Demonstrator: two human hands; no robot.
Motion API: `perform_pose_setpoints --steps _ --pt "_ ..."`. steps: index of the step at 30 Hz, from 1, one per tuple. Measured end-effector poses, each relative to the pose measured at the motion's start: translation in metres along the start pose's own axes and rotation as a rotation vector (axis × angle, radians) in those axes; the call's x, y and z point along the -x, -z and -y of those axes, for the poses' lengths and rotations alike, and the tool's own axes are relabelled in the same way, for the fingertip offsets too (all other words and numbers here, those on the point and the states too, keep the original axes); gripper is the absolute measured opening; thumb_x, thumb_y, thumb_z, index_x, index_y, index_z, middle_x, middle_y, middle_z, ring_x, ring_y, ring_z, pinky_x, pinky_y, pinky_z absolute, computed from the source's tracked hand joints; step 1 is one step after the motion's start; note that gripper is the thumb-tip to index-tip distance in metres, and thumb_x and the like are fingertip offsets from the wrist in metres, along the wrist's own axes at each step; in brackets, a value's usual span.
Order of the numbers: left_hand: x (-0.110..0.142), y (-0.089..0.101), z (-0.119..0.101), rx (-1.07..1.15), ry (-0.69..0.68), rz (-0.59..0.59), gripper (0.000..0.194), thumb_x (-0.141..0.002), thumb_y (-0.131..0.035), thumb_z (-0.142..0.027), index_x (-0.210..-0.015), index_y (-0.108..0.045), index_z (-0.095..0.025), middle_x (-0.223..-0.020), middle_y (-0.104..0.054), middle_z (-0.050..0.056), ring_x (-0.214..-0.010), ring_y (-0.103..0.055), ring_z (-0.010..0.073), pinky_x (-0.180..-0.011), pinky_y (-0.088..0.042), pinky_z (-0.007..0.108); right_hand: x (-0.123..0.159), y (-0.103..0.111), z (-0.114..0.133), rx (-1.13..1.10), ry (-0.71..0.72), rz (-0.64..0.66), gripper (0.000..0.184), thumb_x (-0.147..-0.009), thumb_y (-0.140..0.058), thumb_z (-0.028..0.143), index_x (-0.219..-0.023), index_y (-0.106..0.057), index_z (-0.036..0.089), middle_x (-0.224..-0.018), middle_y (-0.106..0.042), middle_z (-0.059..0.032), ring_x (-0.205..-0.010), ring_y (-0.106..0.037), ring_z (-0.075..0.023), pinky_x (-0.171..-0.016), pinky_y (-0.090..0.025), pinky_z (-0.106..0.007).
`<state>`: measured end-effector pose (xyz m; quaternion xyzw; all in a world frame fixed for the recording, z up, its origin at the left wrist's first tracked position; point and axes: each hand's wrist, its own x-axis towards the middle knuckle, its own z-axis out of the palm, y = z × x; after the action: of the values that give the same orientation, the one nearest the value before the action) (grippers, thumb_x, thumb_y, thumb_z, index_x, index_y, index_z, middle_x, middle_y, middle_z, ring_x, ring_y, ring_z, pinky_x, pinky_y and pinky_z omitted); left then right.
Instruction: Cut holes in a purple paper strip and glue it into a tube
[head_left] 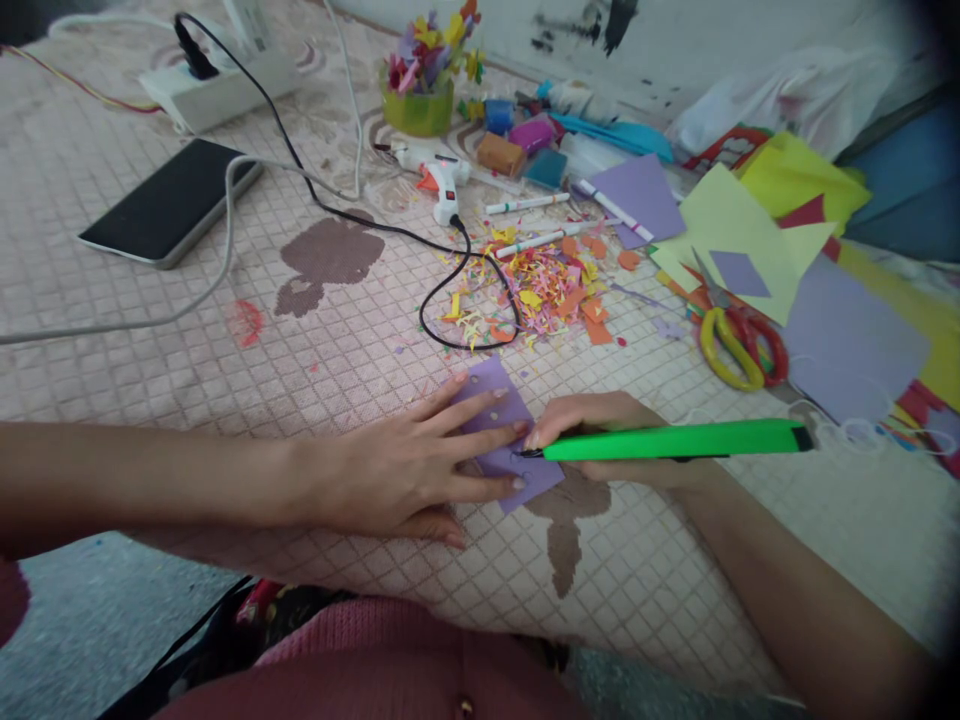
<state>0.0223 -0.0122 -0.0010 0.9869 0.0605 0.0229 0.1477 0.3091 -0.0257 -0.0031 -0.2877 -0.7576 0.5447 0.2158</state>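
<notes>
A small piece of purple paper (pixel 491 385) lies on the patterned cloth near the table's front edge. My left hand (pixel 420 455) rests flat across it, fingers spread, covering its left part. Held in my right hand (pixel 600 415) is a bright green pen (pixel 667 440) with a dark tip and a black end. Its tip touches, or nearly touches, the paper beside my left fingertips. Small curved marks and a few holes or pale spots show on the paper between the fingers.
Behind the hands are paper scraps (pixel 547 290), a white glue gun (pixel 446 190) with a looped black cord, and a yellow-green bowl (pixel 418 108) of paper flowers. Scissors (pixel 731 335) and coloured sheets (pixel 855 330) lie right. A dark tablet-like device (pixel 169 200) and power strip (pixel 217 90) sit left.
</notes>
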Motion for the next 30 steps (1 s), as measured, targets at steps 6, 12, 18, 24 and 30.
perform_pose_setpoints --steps 6,12,18,24,30 --pt "-0.001 0.0 -0.0009 -0.003 0.001 -0.025 0.056 -0.09 -0.054 -0.051 -0.141 -0.045 -0.028 -0.155 -0.03 0.009 -0.143 -0.018 0.0409 -0.114 -0.015 0.063 0.0002 -0.0007 0.0004 0.002 -0.008 -0.006 0.034 -0.087 -0.062 0.044 -0.111 -0.067 0.02 -0.106 -0.069 -0.0077 -0.097 -0.063 -0.0206 -0.082 -0.047 -0.031" --pt "-0.0014 0.0004 -0.0014 0.0 0.007 -0.044 0.059 -0.089 -0.056 -0.052 -0.141 -0.045 -0.027 -0.15 -0.038 0.01 -0.143 -0.022 0.0381 -0.115 -0.012 0.062 0.0005 -0.0019 0.0011 -0.023 -0.011 -0.02 0.037 -0.086 -0.062 0.047 -0.111 -0.067 0.02 -0.104 -0.069 -0.0069 -0.095 -0.063 -0.02 -0.082 -0.046 -0.03" --pt "-0.0009 -0.0009 0.0001 0.016 0.008 -0.032 0.058 -0.091 -0.052 -0.052 -0.142 -0.043 -0.027 -0.155 -0.03 0.011 -0.144 -0.019 0.0372 -0.115 -0.01 0.061 0.0001 -0.0019 0.0001 -0.001 -0.011 -0.015 0.035 -0.087 -0.062 0.045 -0.111 -0.067 0.02 -0.103 -0.069 -0.007 -0.095 -0.063 -0.0197 -0.081 -0.047 -0.031" --pt "-0.0006 -0.0007 0.0002 0.007 -0.001 -0.042 0.057 -0.09 -0.054 -0.05 -0.142 -0.044 -0.026 -0.154 -0.031 0.011 -0.144 -0.019 0.0375 -0.115 -0.011 0.062 0.0016 -0.0005 0.0 -0.011 -0.006 -0.004 0.036 -0.088 -0.062 0.045 -0.113 -0.066 0.019 -0.105 -0.069 -0.0077 -0.096 -0.063 -0.0202 -0.082 -0.046 -0.031" --pt "-0.0008 0.0019 -0.0014 -0.005 0.006 -0.011 0.058 -0.09 -0.054 -0.051 -0.142 -0.043 -0.027 -0.155 -0.029 0.01 -0.144 -0.018 0.0383 -0.115 -0.01 0.063 0.0013 -0.0004 0.0009 -0.004 -0.006 -0.004 0.034 -0.088 -0.062 0.044 -0.112 -0.066 0.02 -0.106 -0.069 -0.008 -0.096 -0.063 -0.0207 -0.082 -0.047 -0.031"
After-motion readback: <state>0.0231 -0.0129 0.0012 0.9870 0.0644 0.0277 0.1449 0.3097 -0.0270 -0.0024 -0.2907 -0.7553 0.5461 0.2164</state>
